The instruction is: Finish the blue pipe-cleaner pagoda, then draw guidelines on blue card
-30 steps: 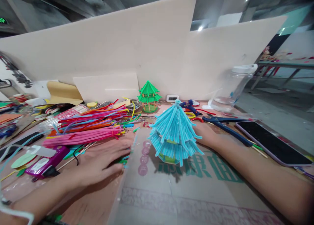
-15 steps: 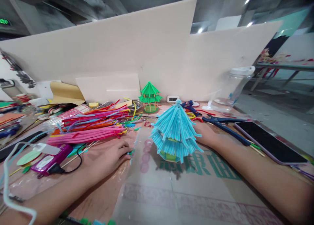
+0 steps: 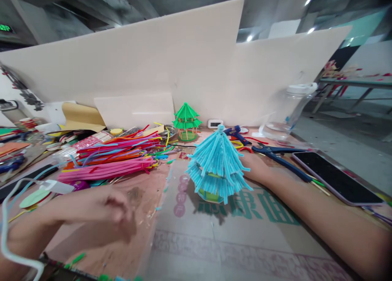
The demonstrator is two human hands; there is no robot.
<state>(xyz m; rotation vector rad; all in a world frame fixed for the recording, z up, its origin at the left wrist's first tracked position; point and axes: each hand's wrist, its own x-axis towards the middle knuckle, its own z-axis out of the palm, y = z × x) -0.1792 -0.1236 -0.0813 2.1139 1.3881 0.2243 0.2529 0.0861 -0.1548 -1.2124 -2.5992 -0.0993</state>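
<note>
In the middle stands a small two-tiered pavilion model (image 3: pixel 219 166) with blue fuzzy pipe-cleaner roofs and a greenish base, leaning slightly, over a printed cardboard sheet (image 3: pixel 190 252). My right hand (image 3: pixel 255 168) reaches behind its right side; the model hides the fingers, so I cannot tell whether they grip it. My left hand (image 3: pixel 113 205) is above the bare tabletop at left, apart from the model. Its fingers look curled but are smeared by motion. A few green and blue scraps (image 3: pixel 79 258) lie near the table's front edge.
Bundles of coloured pipe cleaners (image 3: pixel 116 158) lie at left. Behind are a green pavilion model (image 3: pixel 186 121), a small digital clock (image 3: pixel 215 123) and a glue gun (image 3: pixel 234 133). Pliers (image 3: pixel 281 160), a phone (image 3: pixel 335 178) and a clear jug (image 3: pixel 284 113) are at right. A white cable (image 3: pixel 6 232) hangs front left.
My left hand has moved left and toward me, away from the cardboard's left edge, and it now covers much of the purple device. Small scraps there have shifted. My right hand stays put.
</note>
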